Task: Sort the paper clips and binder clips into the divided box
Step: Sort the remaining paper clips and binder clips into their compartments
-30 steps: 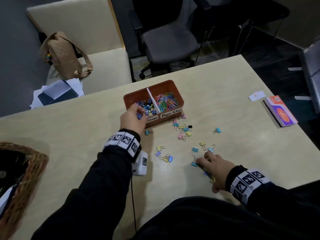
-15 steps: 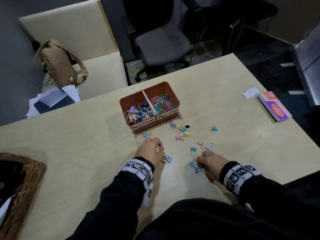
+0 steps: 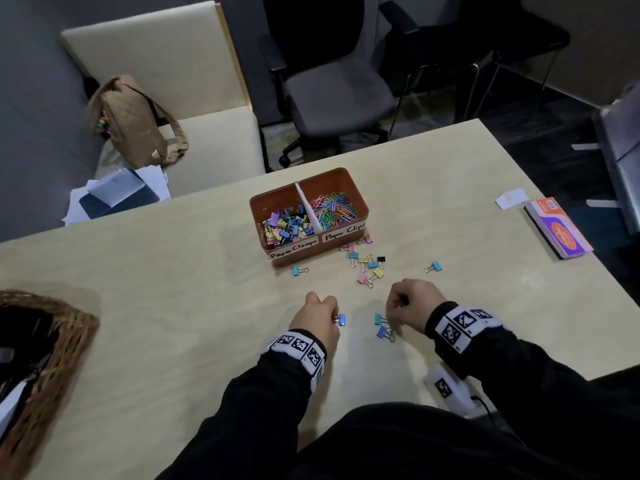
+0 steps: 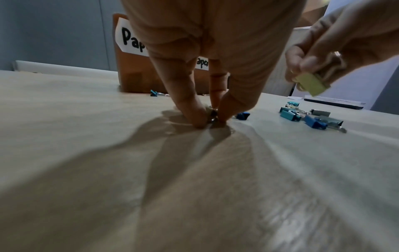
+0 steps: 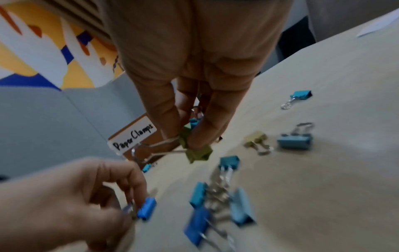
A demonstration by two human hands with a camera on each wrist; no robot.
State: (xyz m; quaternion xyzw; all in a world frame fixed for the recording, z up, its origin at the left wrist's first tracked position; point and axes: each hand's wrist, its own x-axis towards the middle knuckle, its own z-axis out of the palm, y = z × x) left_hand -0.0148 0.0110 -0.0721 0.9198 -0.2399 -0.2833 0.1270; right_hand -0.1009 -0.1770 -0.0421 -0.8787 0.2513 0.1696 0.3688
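Observation:
The orange divided box stands mid-table, with binder clips in its left half, labelled "Paper Clamps", and paper clips in its right. My left hand is down on the table and pinches the wire handles of a blue binder clip. My right hand hovers just above the table and holds yellow-green binder clips with a teal one behind them. Blue and teal clips lie under it. More loose clips lie in front of the box.
Single teal clips lie at the box's front left and to the right. An orange packet and a white card sit near the right edge. A wicker basket is at the left edge. Chairs stand beyond the table.
My left hand came back from the box to the near table and now pinches the blue clip. My right hand has lifted off the table with clips in its fingers.

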